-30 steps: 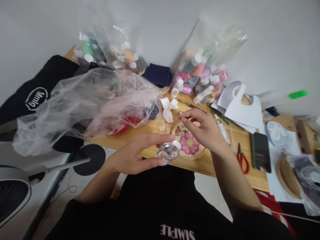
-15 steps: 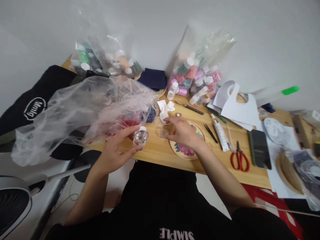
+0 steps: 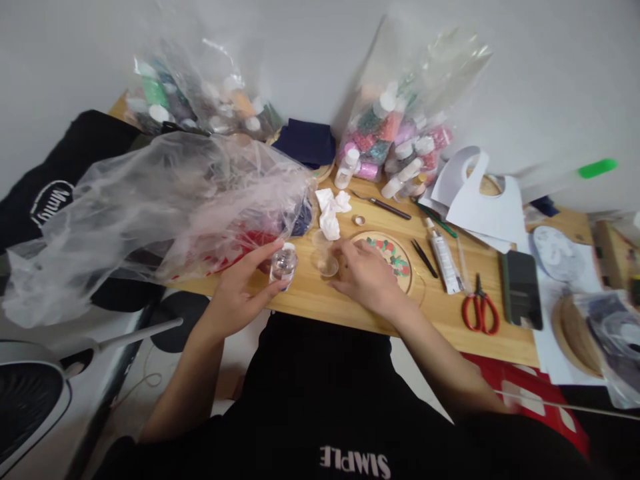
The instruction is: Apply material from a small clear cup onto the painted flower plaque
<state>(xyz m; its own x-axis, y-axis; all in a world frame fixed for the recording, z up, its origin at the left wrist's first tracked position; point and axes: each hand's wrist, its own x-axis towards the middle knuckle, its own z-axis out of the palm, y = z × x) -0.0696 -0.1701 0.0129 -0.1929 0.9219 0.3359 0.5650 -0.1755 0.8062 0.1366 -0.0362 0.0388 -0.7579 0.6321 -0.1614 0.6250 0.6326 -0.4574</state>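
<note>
My left hand (image 3: 247, 283) grips a small clear bottle (image 3: 283, 265) between thumb and fingers, over the table's front edge; its top looks whitish. My right hand (image 3: 367, 275) hovers with thumb and fingers curved apart, nothing visible between them. Just left of its fingertips sits a small clear round dish (image 3: 327, 265), and a second clear disc (image 3: 321, 239) lies behind it. Partly covered by this hand is a round wooden hoop (image 3: 387, 257) with a coloured flower pattern. A crumpled white tissue (image 3: 330, 217) and a small ring-like cap (image 3: 359, 220) lie farther back.
A large clear plastic bag (image 3: 165, 193) spreads over the table's left side. To the right lie tweezers (image 3: 425, 259), a white tube (image 3: 445, 257), red-handled scissors (image 3: 480, 313) and a phone (image 3: 521, 288). Bags of bead bottles (image 3: 375, 133) stand against the wall.
The view has shifted a little. My right hand has drawn back toward me, uncovering more of the hoop's far side and the small cap. My left hand still holds the bottle.
</note>
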